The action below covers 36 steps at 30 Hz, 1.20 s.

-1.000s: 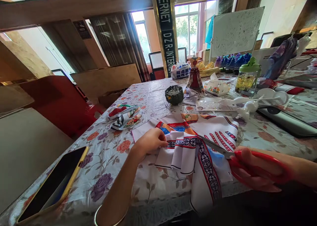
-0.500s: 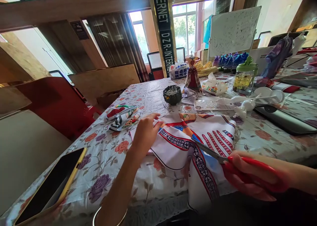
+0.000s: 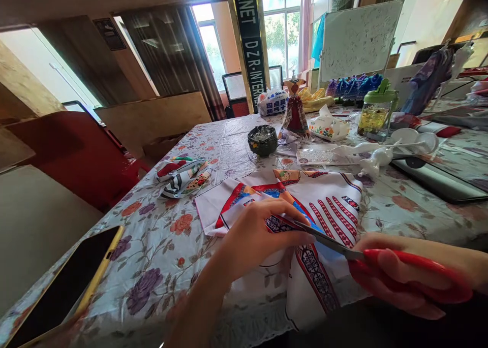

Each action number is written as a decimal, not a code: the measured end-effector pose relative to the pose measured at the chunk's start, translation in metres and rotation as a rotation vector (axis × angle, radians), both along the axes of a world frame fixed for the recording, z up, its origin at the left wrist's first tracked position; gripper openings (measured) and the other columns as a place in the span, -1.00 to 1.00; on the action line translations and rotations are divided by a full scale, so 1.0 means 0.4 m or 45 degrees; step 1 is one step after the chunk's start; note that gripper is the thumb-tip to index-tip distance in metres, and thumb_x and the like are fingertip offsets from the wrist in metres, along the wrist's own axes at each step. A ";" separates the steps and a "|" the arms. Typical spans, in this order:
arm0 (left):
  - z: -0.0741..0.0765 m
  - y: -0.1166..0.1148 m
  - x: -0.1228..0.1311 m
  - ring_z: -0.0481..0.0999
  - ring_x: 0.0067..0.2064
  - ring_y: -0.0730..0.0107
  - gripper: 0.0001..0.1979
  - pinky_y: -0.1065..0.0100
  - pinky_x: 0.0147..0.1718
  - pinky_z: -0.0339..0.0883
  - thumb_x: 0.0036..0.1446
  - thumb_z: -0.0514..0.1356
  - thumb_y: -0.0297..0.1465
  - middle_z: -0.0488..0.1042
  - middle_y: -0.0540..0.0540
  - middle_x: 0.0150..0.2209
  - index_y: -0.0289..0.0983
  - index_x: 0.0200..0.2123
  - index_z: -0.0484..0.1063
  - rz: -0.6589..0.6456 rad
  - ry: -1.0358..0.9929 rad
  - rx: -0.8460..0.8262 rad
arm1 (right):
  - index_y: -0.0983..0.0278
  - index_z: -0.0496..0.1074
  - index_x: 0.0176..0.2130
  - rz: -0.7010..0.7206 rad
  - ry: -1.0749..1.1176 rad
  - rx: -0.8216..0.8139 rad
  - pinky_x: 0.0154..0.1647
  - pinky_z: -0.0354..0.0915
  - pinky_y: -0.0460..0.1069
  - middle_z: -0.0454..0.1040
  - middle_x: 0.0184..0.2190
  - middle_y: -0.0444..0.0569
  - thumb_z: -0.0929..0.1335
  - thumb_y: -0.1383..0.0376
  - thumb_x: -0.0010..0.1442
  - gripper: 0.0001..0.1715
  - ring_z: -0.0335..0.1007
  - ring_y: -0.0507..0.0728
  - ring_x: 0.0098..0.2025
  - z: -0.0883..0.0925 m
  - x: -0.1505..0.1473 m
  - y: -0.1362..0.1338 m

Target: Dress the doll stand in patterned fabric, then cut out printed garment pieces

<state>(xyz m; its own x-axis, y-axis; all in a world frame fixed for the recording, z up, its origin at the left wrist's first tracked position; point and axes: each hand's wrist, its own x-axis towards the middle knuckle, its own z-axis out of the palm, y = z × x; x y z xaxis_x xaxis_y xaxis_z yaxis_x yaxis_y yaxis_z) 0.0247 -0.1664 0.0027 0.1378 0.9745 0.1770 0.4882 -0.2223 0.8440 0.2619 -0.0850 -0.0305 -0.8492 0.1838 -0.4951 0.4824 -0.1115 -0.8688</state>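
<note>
My right hand (image 3: 404, 282) grips a pair of red-handled scissors (image 3: 335, 244), with the blades pointing left over a patterned fabric (image 3: 335, 211). The fabric is white with red, blue and dark bordered prints, and part of it hangs over the table's front edge. At the blade tips, my left hand (image 3: 267, 231) is closed on the fabric by a dark patterned band, thumb and fingers pinching close to the scissors. The blade tips are partly hidden by the left fingers.
A yellow-cased phone (image 3: 64, 287) lies at the left edge. Behind the fabric stand a dark woven basket (image 3: 262, 140), a dressed doll figure (image 3: 295, 109) and a green-lidded jar (image 3: 375, 112). Folded cloth (image 3: 185, 178) sits left; a black device (image 3: 438, 178) lies right.
My left hand has moved right and nearer, from the fabric's left part to the blade tips, and now pinches the fabric there. The scissors have shifted slightly right and down.
</note>
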 end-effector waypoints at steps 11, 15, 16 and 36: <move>-0.017 0.014 -0.009 0.47 -0.14 0.32 -0.90 0.36 -0.15 0.29 -0.10 0.37 -0.46 0.54 -0.06 -0.29 -0.30 -0.43 0.54 0.034 -0.078 0.029 | 0.31 0.13 -0.48 0.104 0.013 0.024 -0.70 -0.07 -0.16 0.14 -0.47 -0.14 0.12 -0.46 -0.22 -0.11 -0.03 -0.18 -0.67 -0.008 0.003 0.017; -0.025 0.018 -0.011 0.48 -0.16 0.33 -0.91 0.36 -0.16 0.31 -0.08 0.36 -0.43 0.54 -0.05 -0.33 -0.29 -0.44 0.54 0.021 -0.098 0.073 | 0.29 0.20 -0.31 0.093 0.025 0.028 -0.70 -0.07 -0.18 0.17 -0.49 -0.16 0.16 -0.44 -0.21 -0.10 0.00 -0.16 -0.66 -0.018 0.005 0.030; -0.027 0.019 -0.012 0.48 -0.18 0.33 -0.92 0.35 -0.15 0.31 -0.08 0.36 -0.43 0.54 -0.05 -0.35 -0.29 -0.44 0.54 0.017 -0.104 0.079 | 0.30 0.20 -0.28 0.090 0.022 0.021 -0.70 -0.05 -0.18 0.17 -0.49 -0.16 0.18 -0.42 -0.19 -0.11 0.00 -0.16 -0.65 -0.019 0.005 0.032; -0.038 0.017 -0.009 0.47 -0.28 0.40 -0.89 0.39 -0.23 0.31 -0.11 0.37 -0.44 0.54 0.00 -0.38 -0.27 -0.42 0.55 0.117 -0.155 -0.048 | 0.30 0.25 -0.20 0.171 0.106 0.075 -0.53 0.09 -0.14 0.21 -0.47 -0.15 0.26 -0.10 0.14 -0.48 0.13 -0.08 -0.51 -0.039 -0.028 0.061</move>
<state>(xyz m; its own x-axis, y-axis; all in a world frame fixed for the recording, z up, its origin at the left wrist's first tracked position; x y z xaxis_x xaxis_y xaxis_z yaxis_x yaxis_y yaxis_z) 0.0211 -0.1595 -0.0127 0.0278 0.9882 0.1504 0.3982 -0.1490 0.9051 0.2507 -0.0607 -0.0460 -0.9057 0.0924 -0.4138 0.4157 0.0012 -0.9095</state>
